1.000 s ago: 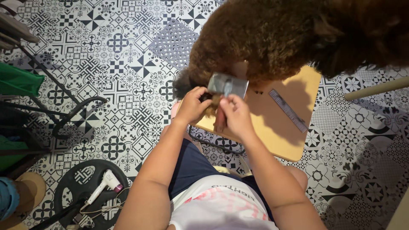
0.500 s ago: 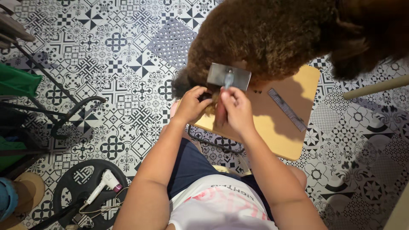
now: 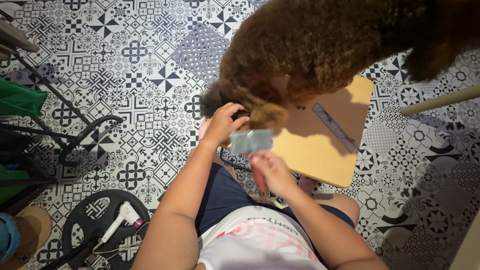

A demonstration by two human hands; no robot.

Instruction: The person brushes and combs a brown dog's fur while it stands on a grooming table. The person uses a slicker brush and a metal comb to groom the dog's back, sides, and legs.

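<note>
A brown curly-coated dog (image 3: 320, 45) stands on a low wooden table (image 3: 320, 150) in front of me. My left hand (image 3: 225, 122) grips the dog's leg fur near its paw (image 3: 267, 116). A slicker brush with a grey rectangular head (image 3: 251, 141) is held in my right hand (image 3: 270, 172), just below the paw and blurred by motion. On the table, right of the dog's leg, lies a long metal comb (image 3: 335, 127).
The floor is black-and-white patterned tile (image 3: 125, 65). A white hair dryer (image 3: 120, 220) rests on a round black base at lower left. A black metal frame (image 3: 75, 135) and green fabric (image 3: 20, 97) stand at left. A pale pole (image 3: 440, 100) crosses at right.
The brush has come down off the dog's leg fur toward me. My left hand has stayed on the leg; the dog has shifted slightly.
</note>
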